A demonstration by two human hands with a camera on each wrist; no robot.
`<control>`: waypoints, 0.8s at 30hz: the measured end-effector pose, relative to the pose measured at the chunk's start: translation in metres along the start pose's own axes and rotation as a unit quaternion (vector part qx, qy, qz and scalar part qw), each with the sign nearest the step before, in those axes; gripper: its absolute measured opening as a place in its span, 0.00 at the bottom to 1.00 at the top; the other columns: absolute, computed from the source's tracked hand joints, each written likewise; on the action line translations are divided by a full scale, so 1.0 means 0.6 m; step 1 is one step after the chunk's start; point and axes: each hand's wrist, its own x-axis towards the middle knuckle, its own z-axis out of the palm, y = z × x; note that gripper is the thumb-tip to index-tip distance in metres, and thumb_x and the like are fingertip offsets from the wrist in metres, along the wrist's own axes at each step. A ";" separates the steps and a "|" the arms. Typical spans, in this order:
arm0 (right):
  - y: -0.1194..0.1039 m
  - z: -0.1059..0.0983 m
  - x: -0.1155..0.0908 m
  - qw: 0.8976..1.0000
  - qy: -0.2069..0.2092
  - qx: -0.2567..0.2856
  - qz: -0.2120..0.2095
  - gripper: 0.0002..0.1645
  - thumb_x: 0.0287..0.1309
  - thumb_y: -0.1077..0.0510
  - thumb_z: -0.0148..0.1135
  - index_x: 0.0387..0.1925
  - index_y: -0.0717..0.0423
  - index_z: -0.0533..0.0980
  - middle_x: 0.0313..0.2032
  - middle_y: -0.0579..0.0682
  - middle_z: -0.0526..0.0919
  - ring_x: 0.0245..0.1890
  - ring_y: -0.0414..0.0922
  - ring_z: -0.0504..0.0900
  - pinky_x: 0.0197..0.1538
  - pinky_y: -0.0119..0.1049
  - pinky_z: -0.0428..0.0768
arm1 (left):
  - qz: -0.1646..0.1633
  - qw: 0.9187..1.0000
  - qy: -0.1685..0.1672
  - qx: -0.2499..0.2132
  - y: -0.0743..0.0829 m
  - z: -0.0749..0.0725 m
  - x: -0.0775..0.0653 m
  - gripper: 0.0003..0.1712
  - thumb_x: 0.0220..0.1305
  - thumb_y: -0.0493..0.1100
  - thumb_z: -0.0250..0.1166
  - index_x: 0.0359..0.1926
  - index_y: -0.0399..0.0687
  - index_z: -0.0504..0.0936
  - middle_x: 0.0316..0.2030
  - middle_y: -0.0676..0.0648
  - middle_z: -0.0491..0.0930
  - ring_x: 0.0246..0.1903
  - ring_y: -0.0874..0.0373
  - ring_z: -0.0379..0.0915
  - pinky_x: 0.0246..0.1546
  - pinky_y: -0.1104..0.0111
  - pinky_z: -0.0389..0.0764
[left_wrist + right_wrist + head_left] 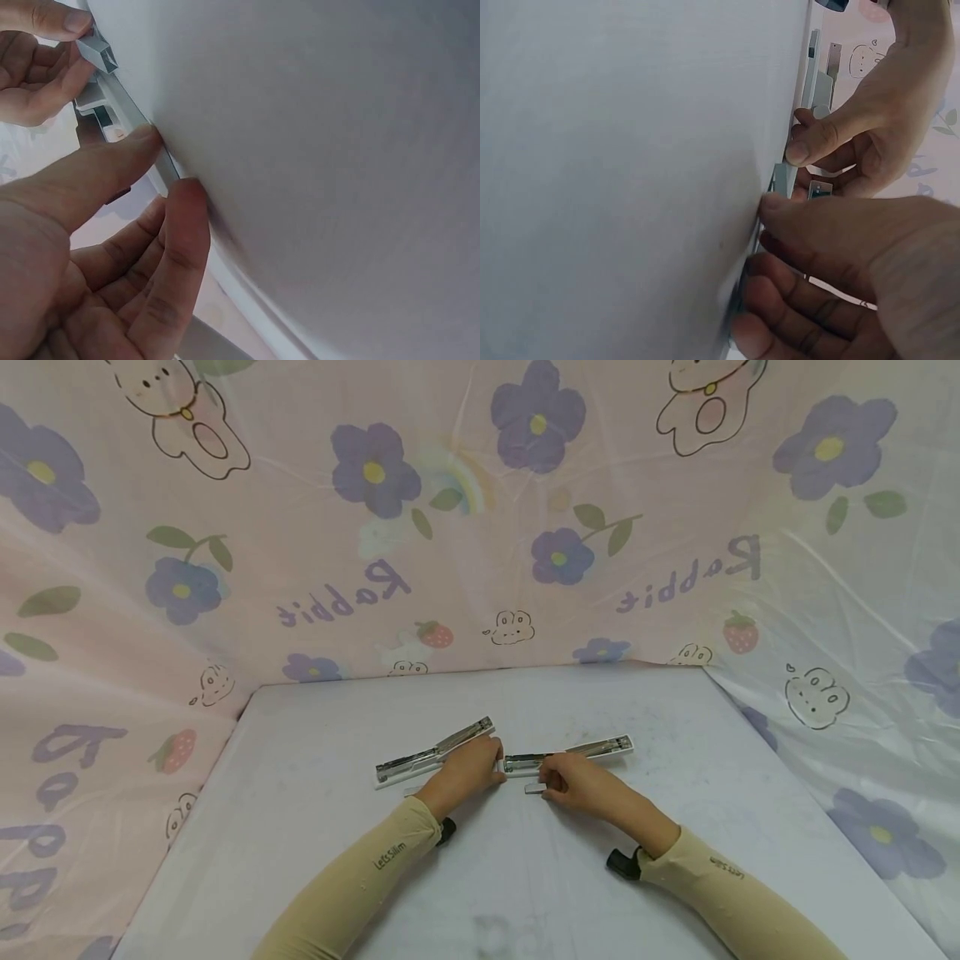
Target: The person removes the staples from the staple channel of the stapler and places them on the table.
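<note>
Two white staplers lie opened out on the table: the left stapler [393, 768] is slanted, and the right stapler [600, 748] lies nearly level, with metal channels showing. At the near end of the right stapler, my left hand [468, 764] pinches its pale edge between thumb and forefinger, while the left stapler passes behind that hand. My right hand [573, 781] pinches a short grey staple strip [97, 54] just in front of the right stapler. The strip's hollow end faces the left hand in the left wrist view. My right hand covers part of the right stapler's middle.
A second grey strip [412, 791] lies beside the left wrist, partly hidden by the forearm. White cloth covers the table [510, 877]. A printed curtain [465, 552] stands along its back and sides. Black wrist mounts [624, 864] hang under both sleeves.
</note>
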 end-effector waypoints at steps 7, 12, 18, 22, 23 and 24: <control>0.000 0.002 -0.001 1.000 0.003 0.002 -0.002 0.09 0.62 0.66 0.77 0.38 0.57 0.81 0.28 0.41 0.78 0.28 0.35 0.74 0.33 0.30 0.76 | -0.006 1.000 -0.009 -0.021 -0.006 0.005 -0.001 0.17 0.65 0.46 0.79 0.47 0.42 0.86 0.36 0.50 0.82 0.35 0.59 0.77 0.39 0.65 0.81; -0.001 0.000 -0.003 1.000 0.004 0.011 0.002 0.09 0.63 0.66 0.76 0.40 0.58 0.82 0.29 0.41 0.78 0.29 0.37 0.76 0.33 0.31 0.76 | 0.000 0.998 -0.013 -0.066 -0.010 -0.003 -0.014 0.17 0.69 0.43 0.77 0.51 0.39 0.85 0.41 0.47 0.83 0.41 0.55 0.81 0.46 0.62 0.83; 0.001 -0.010 -0.011 0.999 0.024 0.012 0.022 0.06 0.68 0.61 0.73 0.44 0.56 0.83 0.32 0.41 0.80 0.31 0.36 0.76 0.35 0.33 0.78 | 0.012 0.993 0.016 -0.117 -0.023 -0.023 -0.049 0.20 0.74 0.44 0.72 0.59 0.38 0.82 0.50 0.42 0.84 0.50 0.50 0.83 0.51 0.57 0.85; 0.006 -0.026 -0.023 0.997 0.071 -0.005 -0.011 0.04 0.70 0.59 0.73 0.42 0.52 0.83 0.32 0.39 0.80 0.32 0.36 0.77 0.36 0.34 0.79 | 0.015 0.991 0.060 -0.116 -0.038 -0.044 -0.074 0.22 0.75 0.44 0.71 0.62 0.37 0.80 0.52 0.41 0.84 0.52 0.47 0.83 0.51 0.54 0.85; 0.008 -0.031 -0.026 0.997 0.081 -0.009 -0.017 0.04 0.69 0.59 0.73 0.42 0.52 0.83 0.33 0.38 0.81 0.33 0.36 0.77 0.37 0.34 0.80 | 0.011 0.992 0.071 -0.108 -0.042 -0.050 -0.079 0.23 0.75 0.45 0.71 0.63 0.38 0.81 0.53 0.41 0.84 0.52 0.48 0.83 0.50 0.53 0.85; 0.010 -0.036 -0.029 0.996 0.091 -0.013 -0.022 0.04 0.69 0.59 0.73 0.42 0.51 0.83 0.34 0.38 0.81 0.34 0.37 0.78 0.38 0.35 0.80 | 0.005 0.992 0.079 -0.099 -0.048 -0.056 -0.083 0.23 0.75 0.46 0.71 0.64 0.39 0.81 0.54 0.41 0.84 0.51 0.48 0.83 0.49 0.53 0.85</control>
